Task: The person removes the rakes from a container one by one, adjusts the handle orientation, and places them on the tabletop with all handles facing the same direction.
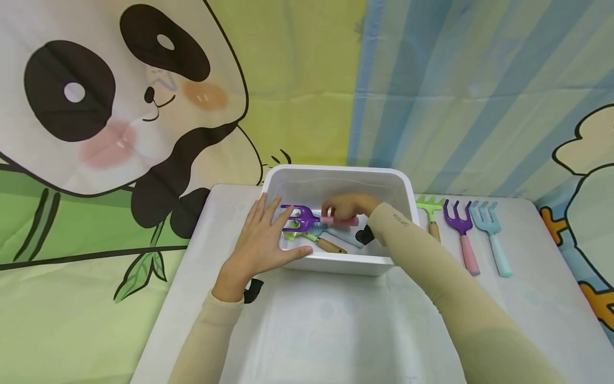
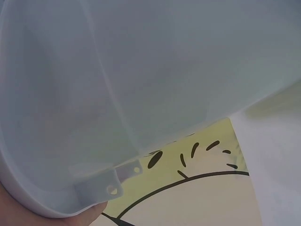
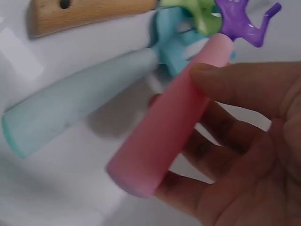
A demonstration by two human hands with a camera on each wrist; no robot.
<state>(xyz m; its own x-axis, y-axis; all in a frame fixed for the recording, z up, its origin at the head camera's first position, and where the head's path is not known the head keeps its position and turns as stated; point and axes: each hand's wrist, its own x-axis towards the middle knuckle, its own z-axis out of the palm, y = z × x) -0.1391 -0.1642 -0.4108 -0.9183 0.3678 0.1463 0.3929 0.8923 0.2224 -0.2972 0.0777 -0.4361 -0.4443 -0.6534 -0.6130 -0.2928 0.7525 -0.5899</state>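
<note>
Inside the white plastic bin (image 1: 336, 169), my right hand (image 1: 347, 207) grips the pink handle of a purple toy garden fork (image 1: 303, 218). The thumb lies along the handle (image 3: 171, 122), with the fingers curled beneath it. Under and beside this fork lie a light-blue garden tool (image 3: 80, 101) and a green one with a wooden handle (image 1: 331, 246). The light-blue tool's head is partly covered. My left hand (image 1: 261, 234) rests at the bin's left front corner, fingers spread and fairly straight, thumb over the near rim. In the left wrist view, the bin's outer wall (image 2: 155, 70) fills most of the picture.
Right of the bin, three tools lie in a row on the white table (image 1: 307, 330): a green rake (image 1: 433, 216), a purple fork with a pink handle (image 1: 464, 234) and a light-blue fork (image 1: 494, 237). A printed panda cloth (image 1: 297, 80) hangs behind the table.
</note>
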